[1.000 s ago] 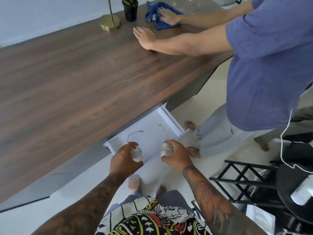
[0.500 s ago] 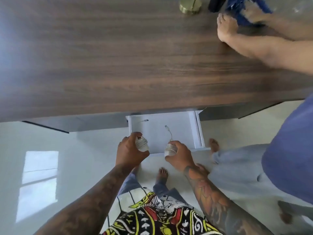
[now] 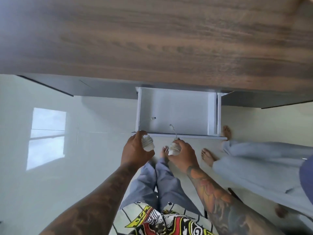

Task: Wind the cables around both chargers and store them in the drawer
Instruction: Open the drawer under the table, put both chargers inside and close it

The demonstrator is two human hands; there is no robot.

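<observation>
Your left hand [image 3: 135, 150] has its fingers curled round the left charger [image 3: 148, 144], thumb on the near side and fingertips over the far side, so the white block with its cable wound tight about the middle sits pinched in your grip. Your right hand [image 3: 183, 155] holds the right charger [image 3: 173, 148] the same way, fingers wrapped over it from the right, the wound cable showing as pale bands round its body. The two chargers are near each other but apart, both just on the near side of the drawer's front edge, over the floor rather than inside.

From each charger a short loose tail of cable runs away from you into the open drawer [image 3: 213, 114]. The left cable end [image 3: 153, 118] lies with its plug over the white drawer bottom near the left wall; the right cable end [image 3: 171, 126] reaches up over the front lip, nearer the middle.

The drawer is white and pulled out from under the wooden desk top [image 3: 152, 39], which fills the far part of the view.

Below your forearms are your own grey trousers and bare feet on the glossy pale floor [image 3: 84, 167]. To the right stands another person [image 3: 254, 163] in light trousers, barefoot, just beside the drawer's right corner.
</observation>
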